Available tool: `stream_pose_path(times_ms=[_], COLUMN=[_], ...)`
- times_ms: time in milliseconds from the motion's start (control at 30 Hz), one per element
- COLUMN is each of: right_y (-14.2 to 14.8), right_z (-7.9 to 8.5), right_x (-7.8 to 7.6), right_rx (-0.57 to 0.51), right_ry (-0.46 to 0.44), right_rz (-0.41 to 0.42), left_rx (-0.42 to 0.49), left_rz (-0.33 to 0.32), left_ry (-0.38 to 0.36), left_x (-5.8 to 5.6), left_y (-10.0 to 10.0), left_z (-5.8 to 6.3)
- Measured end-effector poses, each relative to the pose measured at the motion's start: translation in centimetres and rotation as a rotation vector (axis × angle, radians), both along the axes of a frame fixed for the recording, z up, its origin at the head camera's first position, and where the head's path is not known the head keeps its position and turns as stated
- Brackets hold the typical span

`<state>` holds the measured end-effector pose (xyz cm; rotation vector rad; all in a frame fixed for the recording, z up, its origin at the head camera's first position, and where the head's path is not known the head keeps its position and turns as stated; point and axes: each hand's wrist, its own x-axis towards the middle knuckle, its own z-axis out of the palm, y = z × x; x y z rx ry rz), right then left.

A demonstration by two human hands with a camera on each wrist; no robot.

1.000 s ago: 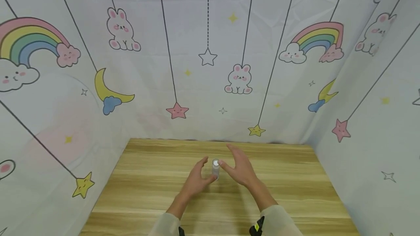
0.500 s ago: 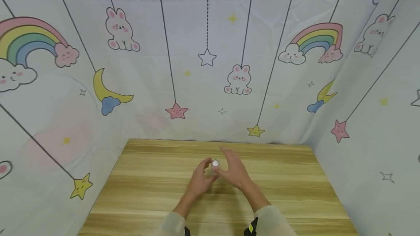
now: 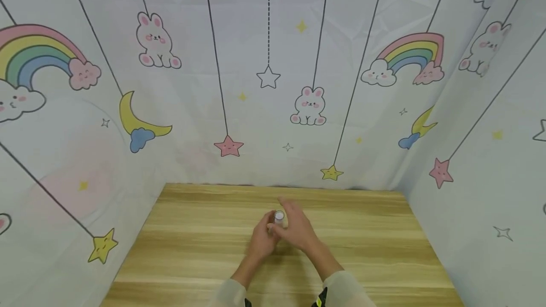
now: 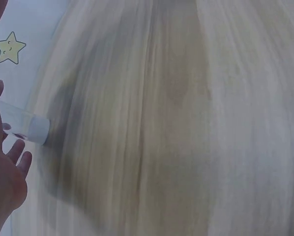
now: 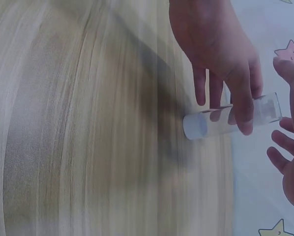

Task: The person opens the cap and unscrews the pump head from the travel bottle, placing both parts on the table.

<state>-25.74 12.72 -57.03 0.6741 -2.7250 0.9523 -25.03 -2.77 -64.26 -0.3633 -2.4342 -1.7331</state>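
Observation:
A small clear bottle with a white cap [image 5: 195,126] stands cap-down over the wooden table; whether the cap touches the wood I cannot tell. My left hand [image 3: 262,238] grips the clear body [image 5: 220,121], its thumb on one side and fingers on the other, as the right wrist view shows. Close beside the bottle is my right hand [image 3: 300,231], its fingers extended and its thumb overlapping the bottle from above. Contact between that thumb and the clear end [image 3: 279,215] is unclear. In the left wrist view the bottle [image 4: 19,120] is partly hidden by fingers.
The wood-grain table [image 3: 192,250] spreads around both hands. A white cloth backdrop [image 3: 196,94] printed with rabbits, stars and rainbows rises behind the table and along both sides.
My left hand has gone from beside the bottle to gripping its body. My right hand has come left and nearer to me, its thumb now across the bottle. The head view has shifted slightly.

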Motion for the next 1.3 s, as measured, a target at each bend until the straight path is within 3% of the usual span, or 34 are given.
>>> stream_pose_path(times_ms=[333, 867, 1100, 1300], right_y=[-0.6, -1.0, -0.8, -0.6], right_z=[-1.1, -2.3, -2.2, -2.1], right_x=[0.5, 0.7, 0.0, -0.3], right_rx=[-0.034, -0.069, -0.062, -0.078], right_ry=[-0.032, -0.045, -0.025, -0.054], right_rz=[0.01, -0.043, -0.048, -0.028], left_rx=[0.048, 0.041, 0.003, -0.001], left_rz=[0.044, 0.057, 0.069, 0.078], left_ry=[-0.003, 0.017, -0.042, -0.035], left_x=[0.1, 0.1, -0.2, -0.4], left_y=[0.3, 0.5, 0.5, 0.4], left_z=[-1.7, -2.3, -2.0, -2.2])
